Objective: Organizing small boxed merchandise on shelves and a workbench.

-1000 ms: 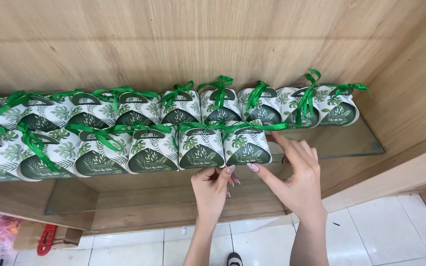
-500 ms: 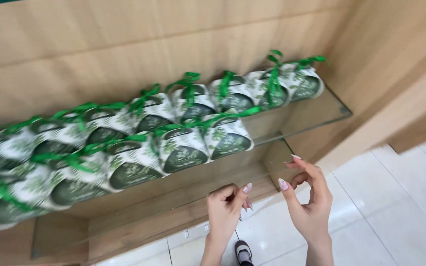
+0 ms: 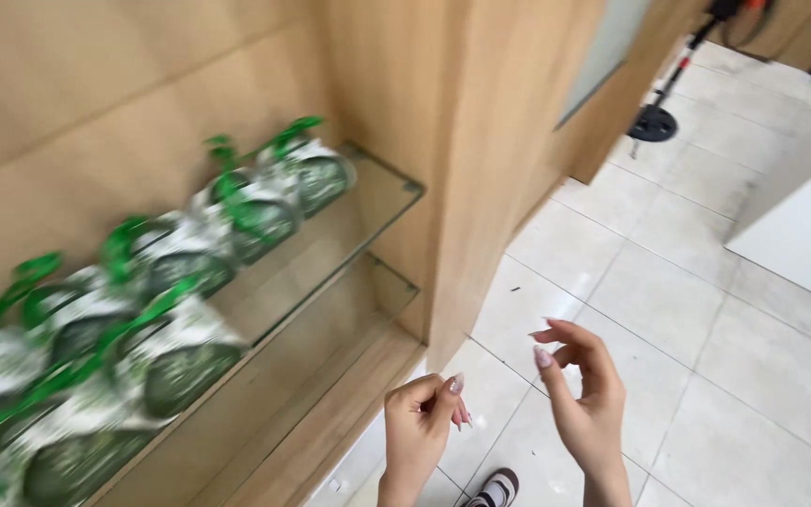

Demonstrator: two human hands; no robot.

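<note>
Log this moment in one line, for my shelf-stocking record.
left hand: empty | right hand: empty | gift boxes: on glass shelf

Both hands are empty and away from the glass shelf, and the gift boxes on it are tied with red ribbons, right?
Not quite: the ribbons are green, not red, as the head view shows. The rest holds: the left hand and right hand are both empty, held over the tiled floor, apart from the glass shelf that carries the gift boxes.
</note>
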